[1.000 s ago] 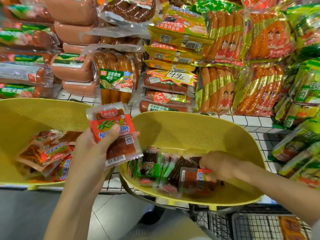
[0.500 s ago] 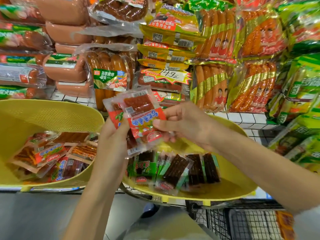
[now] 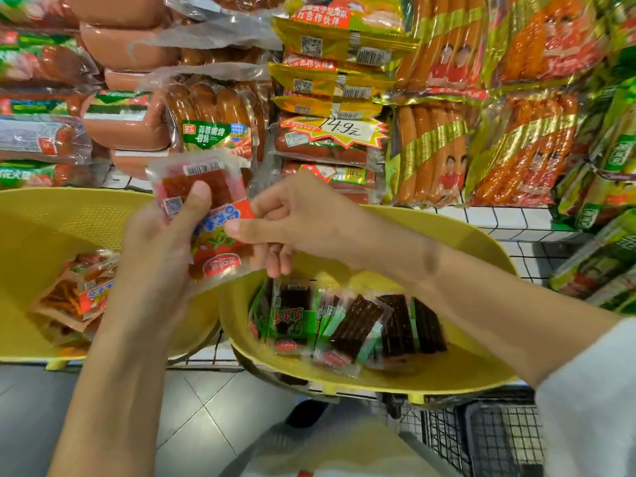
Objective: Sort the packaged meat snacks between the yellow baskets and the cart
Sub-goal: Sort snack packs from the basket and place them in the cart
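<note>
The red snack packets point(image 3: 206, 215) sit mid-air above both baskets, clamped under the left hand's point(image 3: 155, 249) thumb, while the right hand point(image 3: 303, 222) pinches their 3 o'clock edge. At 8 o'clock the left yellow basket point(image 3: 69, 218) holds similar red packs, and at 5 o'clock the right yellow basket point(image 3: 481, 242) holds green-labelled packs point(image 3: 292, 318).

Snack packets point(image 3: 347, 321) lie in right basket point(image 3: 481, 370).
</note>
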A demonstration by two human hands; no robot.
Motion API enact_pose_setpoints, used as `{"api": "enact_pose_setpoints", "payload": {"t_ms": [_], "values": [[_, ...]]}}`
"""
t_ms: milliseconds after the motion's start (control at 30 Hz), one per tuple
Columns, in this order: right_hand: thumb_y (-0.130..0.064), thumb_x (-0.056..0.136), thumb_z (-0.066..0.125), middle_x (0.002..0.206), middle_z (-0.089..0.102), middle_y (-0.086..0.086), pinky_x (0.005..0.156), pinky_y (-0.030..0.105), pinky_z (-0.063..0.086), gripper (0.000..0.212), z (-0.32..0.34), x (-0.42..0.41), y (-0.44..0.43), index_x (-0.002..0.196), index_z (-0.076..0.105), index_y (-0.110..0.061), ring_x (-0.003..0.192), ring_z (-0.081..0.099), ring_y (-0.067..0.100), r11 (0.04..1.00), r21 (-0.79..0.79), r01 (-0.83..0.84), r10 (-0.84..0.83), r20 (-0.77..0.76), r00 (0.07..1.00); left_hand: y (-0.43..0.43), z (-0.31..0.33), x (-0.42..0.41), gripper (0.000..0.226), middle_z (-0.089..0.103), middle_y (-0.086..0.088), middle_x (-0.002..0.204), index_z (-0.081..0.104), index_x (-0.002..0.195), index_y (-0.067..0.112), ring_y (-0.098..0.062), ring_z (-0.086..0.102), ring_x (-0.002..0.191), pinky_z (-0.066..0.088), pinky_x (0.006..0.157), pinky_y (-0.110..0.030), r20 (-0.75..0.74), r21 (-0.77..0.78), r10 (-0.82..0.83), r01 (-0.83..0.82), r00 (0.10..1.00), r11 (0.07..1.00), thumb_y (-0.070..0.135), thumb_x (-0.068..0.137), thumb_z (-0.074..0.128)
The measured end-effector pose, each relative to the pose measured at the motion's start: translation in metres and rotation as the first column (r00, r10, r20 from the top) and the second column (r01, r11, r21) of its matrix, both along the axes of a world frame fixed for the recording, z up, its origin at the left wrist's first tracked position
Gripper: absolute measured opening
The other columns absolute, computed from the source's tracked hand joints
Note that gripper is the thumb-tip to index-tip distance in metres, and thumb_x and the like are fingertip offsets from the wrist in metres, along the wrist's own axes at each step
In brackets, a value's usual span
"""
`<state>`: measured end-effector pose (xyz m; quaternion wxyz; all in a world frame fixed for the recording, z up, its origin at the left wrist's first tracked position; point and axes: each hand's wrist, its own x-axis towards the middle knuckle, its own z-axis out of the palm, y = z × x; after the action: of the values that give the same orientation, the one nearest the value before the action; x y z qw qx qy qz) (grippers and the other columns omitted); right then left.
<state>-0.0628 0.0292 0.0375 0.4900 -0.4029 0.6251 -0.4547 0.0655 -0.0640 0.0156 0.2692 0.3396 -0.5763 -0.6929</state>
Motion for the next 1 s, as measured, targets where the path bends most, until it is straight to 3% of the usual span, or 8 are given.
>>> {"api": "enact_pose_setpoints", "payload": {"t_ms": [100, 200, 400, 533, 667, 767, 900, 1000], "values": [[-0.009, 0.089, 0.062, 0.059, 0.064, 0.012, 0.041, 0.017, 0.047, 0.027, -0.001, -0.005, -0.003, 0.095, 0.061, 0.017, 0.040, 0.057, 0.010, 0.999, -0.030, -0.027, 0.027, 0.012, 1.000, -0.004, 0.001, 0.000, 0.018, 0.075, -0.006, 0.084, 0.072, 0.089, 0.026, -0.022, 0.073, 0.073, 0.059, 0.059, -0.035, -0.003, -0.058, 0.012, -0.012, 1.000, 0.998, 0.033, 0.092, 0.055], [-0.013, 0.088, 0.065, 0.057, 0.065, 0.011, 0.040, 0.017, 0.045, 0.027, -0.006, -0.007, 0.001, 0.076, 0.062, 0.011, 0.039, 0.057, 0.009, 0.999, -0.040, -0.020, 0.016, -0.085, 0.996, 0.002, -0.003, -0.002, 0.018, 0.074, -0.005, 0.086, 0.071, 0.091, 0.029, -0.022, 0.072, 0.077, 0.059, 0.066, -0.040, 0.018, -0.110, 0.012, -0.010, 1.000, 0.994, 0.032, 0.093, 0.054], [-0.024, 0.085, 0.069, 0.053, 0.065, 0.007, 0.039, 0.018, 0.042, 0.032, -0.015, -0.012, 0.012, 0.069, 0.061, 0.002, 0.039, 0.055, 0.012, 1.000, -0.025, 0.007, -0.011, -0.179, 0.984, 0.013, -0.005, -0.006, 0.017, 0.075, 0.000, 0.079, 0.072, 0.088, 0.027, -0.014, 0.072, 0.070, 0.056, 0.055, -0.027, 0.013, -0.052, -0.010, 0.010, 1.000, 0.999, 0.031, 0.091, 0.056], [-0.029, 0.077, 0.076, 0.069, 0.065, 0.002, 0.061, 0.036, 0.056, 0.031, -0.020, -0.014, 0.024, 0.086, 0.056, -0.007, 0.060, 0.062, 0.014, 0.985, 0.012, 0.170, -0.165, -0.198, 0.966, 0.025, -0.005, -0.009, 0.016, 0.075, -0.005, 0.089, 0.070, 0.098, 0.029, -0.023, 0.073, 0.073, 0.058, 0.056, -0.042, 0.007, 0.077, -0.076, 0.075, 0.997, 0.994, 0.035, 0.088, 0.058], [-0.021, 0.075, 0.077, 0.111, 0.064, 0.005, 0.092, 0.041, 0.053, 0.060, -0.024, -0.008, 0.041, 0.124, 0.043, -0.014, 0.102, 0.064, 0.017, 0.978, 0.134, 0.161, -0.179, 0.134, 0.975, 0.043, -0.007, -0.015, 0.020, 0.074, -0.008, 0.095, 0.068, 0.104, 0.026, -0.026, 0.073, 0.083, 0.059, 0.061, -0.046, 0.018, 0.148, -0.141, 0.137, 0.990, 0.979, 0.034, 0.088, 0.058], [-0.001, 0.081, 0.067, 0.122, 0.060, 0.016, 0.093, 0.044, 0.052, 0.055, -0.026, -0.002, 0.051, 0.129, 0.042, -0.012, 0.111, 0.061, 0.027, 0.981, 0.110, 0.158, -0.187, 0.359, 0.914, 0.047, -0.010, -0.017, 0.029, 0.074, -0.007, 0.101, 0.068, 0.107, 0.025, -0.026, 0.071, 0.092, 0.060, 0.067, -0.041, 0.000, 0.269, -0.265, 0.255, 0.964, 0.929, 0.041, 0.088, 0.055], [0.000, 0.085, 0.058, 0.128, 0.058, 0.016, 0.089, 0.050, 0.052, 0.052, -0.026, -0.009, 0.069, 0.133, 0.044, -0.016, 0.114, 0.060, 0.032, 0.986, 0.079, 0.145, -0.161, 0.650, 0.743, 0.041, -0.008, -0.015, 0.041, 0.063, -0.022, 0.121, 0.062, 0.121, 0.009, -0.036, 0.061, 0.111, 0.052, 0.090, -0.050, -0.244, 0.513, -0.330, 0.410, 0.912, 0.754, 0.032, 0.089, 0.051], [0.001, 0.082, 0.061, 0.120, 0.065, 0.012, 0.080, 0.044, 0.057, 0.053, -0.025, -0.013, 0.082, 0.129, 0.049, -0.019, 0.109, 0.064, 0.029, 0.980, 0.067, 0.189, -0.174, 0.752, 0.635, 0.050, -0.011, -0.018, 0.024, 0.071, -0.016, 0.106, 0.071, 0.105, 0.013, -0.027, 0.070, 0.095, 0.058, 0.072, -0.032, -0.152, 0.388, -0.330, 0.364, 0.932, 0.847, 0.022, 0.090, 0.053]]}}
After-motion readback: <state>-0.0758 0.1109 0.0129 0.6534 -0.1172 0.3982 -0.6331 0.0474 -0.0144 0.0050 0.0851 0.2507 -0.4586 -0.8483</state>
